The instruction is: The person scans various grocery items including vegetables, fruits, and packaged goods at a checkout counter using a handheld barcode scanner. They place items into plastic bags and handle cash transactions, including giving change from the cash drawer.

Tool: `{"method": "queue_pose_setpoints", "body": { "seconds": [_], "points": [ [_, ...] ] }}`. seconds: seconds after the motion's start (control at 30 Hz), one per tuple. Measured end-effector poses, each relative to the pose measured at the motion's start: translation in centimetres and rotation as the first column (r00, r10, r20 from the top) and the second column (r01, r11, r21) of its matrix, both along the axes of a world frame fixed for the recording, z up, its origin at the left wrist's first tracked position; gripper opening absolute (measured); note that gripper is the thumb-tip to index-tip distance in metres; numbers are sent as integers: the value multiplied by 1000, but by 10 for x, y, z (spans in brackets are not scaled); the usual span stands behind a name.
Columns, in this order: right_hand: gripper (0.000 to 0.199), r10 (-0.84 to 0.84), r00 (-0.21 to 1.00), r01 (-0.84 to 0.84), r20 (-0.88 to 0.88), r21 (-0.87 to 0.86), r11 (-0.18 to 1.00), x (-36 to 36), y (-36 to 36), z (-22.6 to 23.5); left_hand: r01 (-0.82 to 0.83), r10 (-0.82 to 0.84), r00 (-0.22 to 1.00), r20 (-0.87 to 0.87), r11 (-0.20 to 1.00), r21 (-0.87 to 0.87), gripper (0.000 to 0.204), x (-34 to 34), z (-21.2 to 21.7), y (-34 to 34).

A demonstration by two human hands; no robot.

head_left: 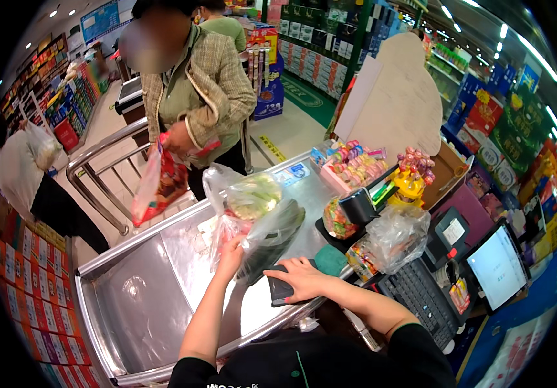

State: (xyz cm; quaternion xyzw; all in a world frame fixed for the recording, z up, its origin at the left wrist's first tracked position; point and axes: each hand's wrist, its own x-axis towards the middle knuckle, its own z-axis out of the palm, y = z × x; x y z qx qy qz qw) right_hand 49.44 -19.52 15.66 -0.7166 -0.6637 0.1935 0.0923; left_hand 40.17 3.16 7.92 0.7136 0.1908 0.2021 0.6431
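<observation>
My left hand (230, 257) is closed on the gathered edge of a clear plastic bag on the metal checkout counter (181, 284). Dark green, long produce shows through the near bag (275, 240). Behind it sits another clear bag (252, 196) with pale green vegetables, and something reddish lies beside it; which bag edge my fingers hold is partly hidden. My right hand (301, 279) lies with fingers spread over a flat black rectangular object (280, 290) near the counter's front edge. The kind of that object cannot be made out under the palm.
Across the counter a person holds a red plastic bag (162, 184) beside a metal railing (107, 145). To the right stand a keyboard (417, 301), a monitor (497, 265), lollipop displays (356, 165) and a crumpled clear bag (398, 236). Another person bends at the far left.
</observation>
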Motion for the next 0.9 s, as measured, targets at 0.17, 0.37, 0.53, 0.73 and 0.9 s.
{"method": "queue_pose_setpoints", "body": {
  "seconds": [0.17, 0.37, 0.53, 0.73, 0.9],
  "points": [
    [86, -161, 984, 170, -82, 113, 979, -10, -7, 5, -49, 47, 998, -30, 997, -56, 24, -58, 3, 13],
    [89, -420, 645, 687, -639, 243, 685, -27, -50, 34, -164, 164, 986, 12, 975, 148, 24, -117, 19, 30],
    [90, -429, 452, 867, -782, 271, 418, -41, -59, 38, -145, 136, 981, 137, 988, 61, 14, -119, -26, -27],
    [87, -461, 391, 913, -797, 273, 303, -59, -50, 25, 284, -272, 959, -83, 932, 225, 15, -163, -42, -77],
    [86, -494, 474, 875, -729, 325, 359, -65, -34, 17, 368, -362, 928, -93, 843, 393, 12, -169, -54, -98]
  ]
}}
